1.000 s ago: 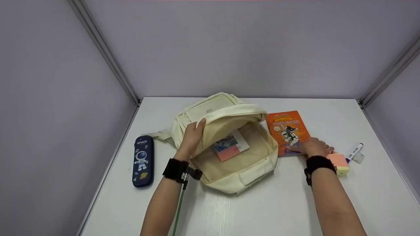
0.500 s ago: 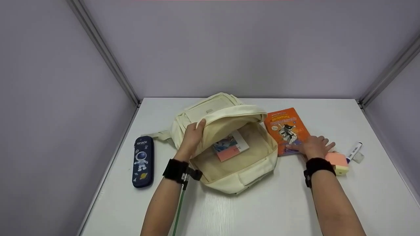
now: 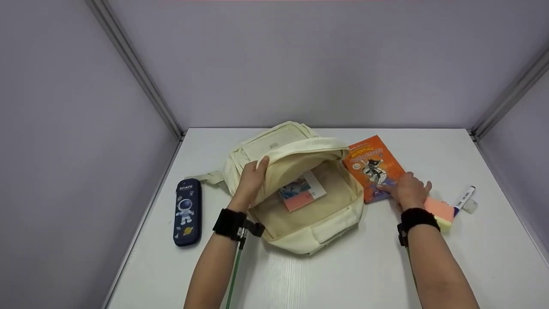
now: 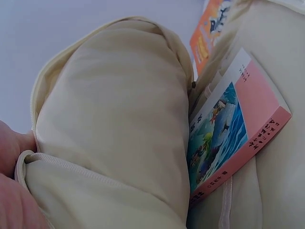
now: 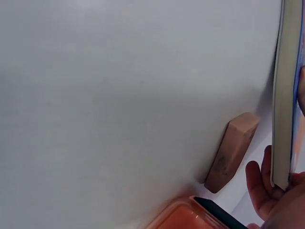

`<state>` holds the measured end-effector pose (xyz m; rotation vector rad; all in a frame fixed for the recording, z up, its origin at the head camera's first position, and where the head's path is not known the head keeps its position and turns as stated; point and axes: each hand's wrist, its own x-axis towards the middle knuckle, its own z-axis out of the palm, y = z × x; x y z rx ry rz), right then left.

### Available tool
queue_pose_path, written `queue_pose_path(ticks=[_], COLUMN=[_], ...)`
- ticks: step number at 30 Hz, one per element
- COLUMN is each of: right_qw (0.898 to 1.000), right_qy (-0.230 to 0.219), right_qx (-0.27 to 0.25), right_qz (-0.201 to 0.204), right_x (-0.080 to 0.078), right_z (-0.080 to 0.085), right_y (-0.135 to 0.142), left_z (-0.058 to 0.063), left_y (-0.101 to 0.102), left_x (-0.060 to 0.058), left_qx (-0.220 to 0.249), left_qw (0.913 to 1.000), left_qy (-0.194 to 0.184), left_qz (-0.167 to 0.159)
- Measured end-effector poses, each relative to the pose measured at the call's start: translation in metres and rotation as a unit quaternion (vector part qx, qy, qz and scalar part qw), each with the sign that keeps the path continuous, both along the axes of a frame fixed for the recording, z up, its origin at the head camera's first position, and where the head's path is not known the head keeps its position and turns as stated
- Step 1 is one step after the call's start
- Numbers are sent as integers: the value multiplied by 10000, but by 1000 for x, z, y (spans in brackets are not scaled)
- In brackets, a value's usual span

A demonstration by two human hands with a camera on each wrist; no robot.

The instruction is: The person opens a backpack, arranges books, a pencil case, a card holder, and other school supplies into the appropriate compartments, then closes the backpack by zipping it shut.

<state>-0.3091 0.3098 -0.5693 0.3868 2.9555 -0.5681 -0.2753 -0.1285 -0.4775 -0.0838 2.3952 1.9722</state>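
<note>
My left hand [image 3: 251,182] grips the edge of the front flap [image 3: 309,146] of a cream backpack [image 3: 351,210], holding it raised. Inside the backpack lies a small pink-and-white book [image 3: 305,191], and the left wrist view shows sea animals on the cover of this book [image 4: 217,133]. At the right, my right hand [image 3: 409,191] holds the near right corner of an orange comic book [image 3: 371,165], thumb on the cover. The right wrist view shows fingers [image 5: 259,188] at the underside of that book [image 5: 284,95], seen edge-on. Its left edge lies against the backpack.
Just right of my right wrist sit a pink-and-yellow box-shaped item [image 3: 441,211] and a marker [image 3: 464,200] beside a small translucent piece [image 3: 471,207]. A brownish-pink eraser [image 5: 232,152] lies near the book in the right wrist view. A navy astronaut pencil case [image 3: 187,212] stands at far left.
The orange book has turned counterclockwise, its top swinging back and left. My right hand has shifted slightly back, its fingers spreading, then drawing in at the book's corner. My left hand stays put.
</note>
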Motion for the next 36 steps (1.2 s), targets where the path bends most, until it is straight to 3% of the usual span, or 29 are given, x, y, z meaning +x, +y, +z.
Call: queue_pose_path(ticks=[6,12,17,21,25,28,30,33,36], right_qw=[9954,9755,9645,9539,9318,9057,8787,8180,7574], right_qy=[671,1351,1848,2404,2823,2870,2723,2413,2240], right_qx=[-689,-1732,-1870,-1789,-2121,-2841,-3597,-4855,-5699], right_qz=[3,96,240,-149,-845,-1291,-1564,-1922,-2265], right_x=[-2,1,14,28,46,58,63,69,73], right_z=[14,35,50,60,65,69,73,76,78], right_y=[-9,-18,-24,-27,-32,-34,-35,-35,-36], left_z=[-2,-1,-2,-2,-3,-2,-1,2,6], left_y=[0,0,0,0,0,0,0,-1,-2], left_x=[0,0,0,0,1,0,0,-1,-2], left_qx=[-107,-35,15,32,74,130,163,140,119], left_qw=[9999,9999,9999,9998,9997,9995,9993,9991,9987], left_qy=[-47,1,89,103,118,185,237,292,337], left_qz=[39,109,122,136,204,227,220,284,375])
